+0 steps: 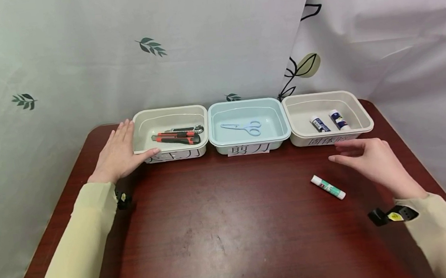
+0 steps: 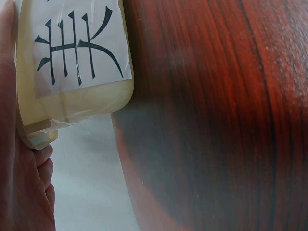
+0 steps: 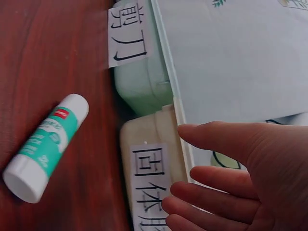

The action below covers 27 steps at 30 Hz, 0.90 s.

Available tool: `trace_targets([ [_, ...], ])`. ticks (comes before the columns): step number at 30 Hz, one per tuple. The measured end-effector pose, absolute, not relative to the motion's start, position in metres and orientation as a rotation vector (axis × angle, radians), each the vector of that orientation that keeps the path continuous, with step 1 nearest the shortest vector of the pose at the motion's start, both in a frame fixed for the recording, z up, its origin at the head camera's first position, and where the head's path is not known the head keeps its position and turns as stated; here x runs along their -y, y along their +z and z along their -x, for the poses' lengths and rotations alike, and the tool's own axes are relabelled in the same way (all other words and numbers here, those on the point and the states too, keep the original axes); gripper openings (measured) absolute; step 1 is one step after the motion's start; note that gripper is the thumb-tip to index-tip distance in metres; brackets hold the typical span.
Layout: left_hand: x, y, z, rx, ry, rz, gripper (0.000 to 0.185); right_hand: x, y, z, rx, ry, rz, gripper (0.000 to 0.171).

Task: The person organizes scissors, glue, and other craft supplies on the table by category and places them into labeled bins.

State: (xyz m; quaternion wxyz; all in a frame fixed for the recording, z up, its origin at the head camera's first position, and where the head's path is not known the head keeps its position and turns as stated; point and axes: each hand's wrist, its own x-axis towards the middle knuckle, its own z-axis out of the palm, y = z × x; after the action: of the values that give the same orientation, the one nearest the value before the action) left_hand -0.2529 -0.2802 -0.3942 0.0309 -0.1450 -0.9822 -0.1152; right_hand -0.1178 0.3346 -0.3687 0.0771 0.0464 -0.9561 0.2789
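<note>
Right grip [image 1: 370, 160] released beside glue stick [image 1: 328, 187], flat, lengthwise from near-right to far-left.

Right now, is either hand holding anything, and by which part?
Nothing is gripped. The left hand rests flat against the left bin at its outer front corner. The right hand hovers open above the table, near the glue stick.
</note>
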Motion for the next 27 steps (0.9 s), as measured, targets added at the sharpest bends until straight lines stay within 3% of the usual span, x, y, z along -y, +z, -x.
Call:
trace_targets([
  [27, 0.281, -0.397, 0.254, 3.024, -0.364, 0.444, 0.118, -0.322, -0.397, 0.107, 3.005, 0.914, -0.145, 0.056],
])
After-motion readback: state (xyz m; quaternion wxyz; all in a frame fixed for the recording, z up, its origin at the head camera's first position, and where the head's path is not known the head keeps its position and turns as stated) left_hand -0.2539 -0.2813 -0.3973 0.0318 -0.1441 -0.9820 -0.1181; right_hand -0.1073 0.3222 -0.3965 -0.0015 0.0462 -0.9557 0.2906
